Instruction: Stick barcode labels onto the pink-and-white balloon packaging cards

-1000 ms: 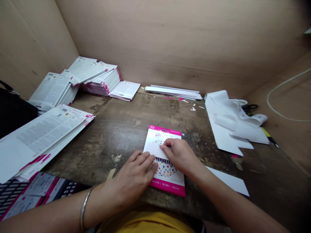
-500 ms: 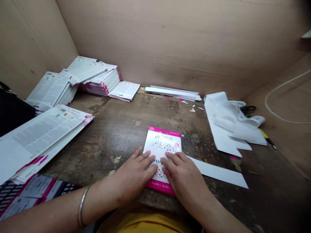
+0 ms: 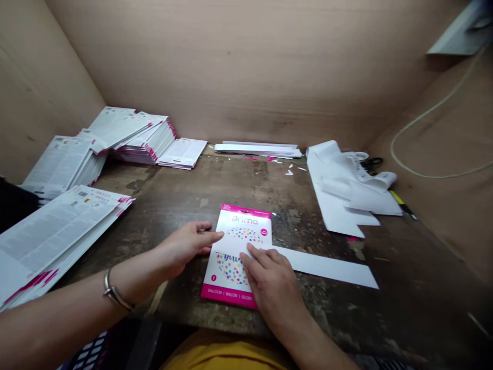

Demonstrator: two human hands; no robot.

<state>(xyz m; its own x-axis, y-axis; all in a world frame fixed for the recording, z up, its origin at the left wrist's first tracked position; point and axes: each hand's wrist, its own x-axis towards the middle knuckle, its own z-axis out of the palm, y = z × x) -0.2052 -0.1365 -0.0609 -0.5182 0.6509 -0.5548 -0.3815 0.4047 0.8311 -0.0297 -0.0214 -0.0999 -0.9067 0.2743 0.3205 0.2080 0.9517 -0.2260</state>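
Balloon packet (image 3: 231, 272), face up on the tabletop (image 3: 173, 205). Left hand (image 3: 183, 249): fingers parted, loose at its left edge. Right hand (image 3: 271, 280): fingers unclenched, resting on its right side (a white paper strip (image 3: 335, 268) extends rightward). Flat, even pressure should keep paper square.

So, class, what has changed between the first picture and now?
The left hand has lifted off the lower front of the packet and moved farther up, to its left edge. The right hand has opened from a pinch and rests lower, on the packet's right side. More of the white strip shows. The view shifted, but the card stacks and loose sheets look unmoved.
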